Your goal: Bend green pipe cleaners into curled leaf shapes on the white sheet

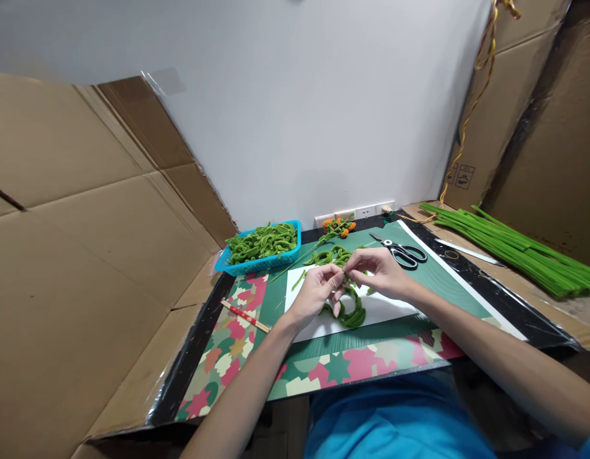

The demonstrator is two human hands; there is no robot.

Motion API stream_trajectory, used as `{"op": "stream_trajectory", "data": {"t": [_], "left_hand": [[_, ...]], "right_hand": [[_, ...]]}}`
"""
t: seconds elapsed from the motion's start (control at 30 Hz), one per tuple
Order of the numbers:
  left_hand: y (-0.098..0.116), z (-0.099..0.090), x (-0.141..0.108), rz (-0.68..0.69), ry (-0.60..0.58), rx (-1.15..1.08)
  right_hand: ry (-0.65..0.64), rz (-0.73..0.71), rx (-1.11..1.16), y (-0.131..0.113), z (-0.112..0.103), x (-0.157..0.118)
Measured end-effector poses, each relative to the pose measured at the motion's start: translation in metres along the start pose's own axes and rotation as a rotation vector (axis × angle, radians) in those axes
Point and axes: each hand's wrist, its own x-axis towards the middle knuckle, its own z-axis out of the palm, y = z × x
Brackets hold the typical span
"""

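My left hand (314,292) and my right hand (375,269) meet over a white sheet (395,307), fingertips pinched together. Between them is a thin green pipe cleaner, mostly covered by the fingers. Curved green pipe cleaner pieces (355,315) show just below the hands; whether they join the held one I cannot tell. Beyond the fingers lies a small pile of twisted green pieces (329,255). Black-handled scissors (406,255) lie to the right of my right hand, blades partly apart.
A blue basket (261,264) full of green twisted pieces stands at the back left. Near the wall lies an orange flower stem (339,227). Red-wrapped chopsticks (246,316) rest left. Long green pipe cleaners (515,252) are bundled right, beside a white strip (469,251). Cardboard walls flank the table.
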Motion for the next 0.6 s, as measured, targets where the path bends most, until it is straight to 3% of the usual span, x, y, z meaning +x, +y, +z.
{"op": "stream_trajectory", "data": {"t": [0.23, 0.43, 0.6], "left_hand": [[0.0038, -0.0013, -0.0011, -0.037, 0.046, -0.022], [0.0057, -0.0016, -0.002, -0.057, 0.037, -0.109], [0.004, -0.0019, -0.0022, -0.051, 0.047, 0.004]], "right_hand": [[0.096, 0.041, 0.105, 0.0065, -0.0014, 0.0021], [0.093, 0.024, 0.028, 0.005, -0.0023, 0.0031], [0.057, -0.031, -0.082, 0.004, -0.0026, 0.0017]]}}
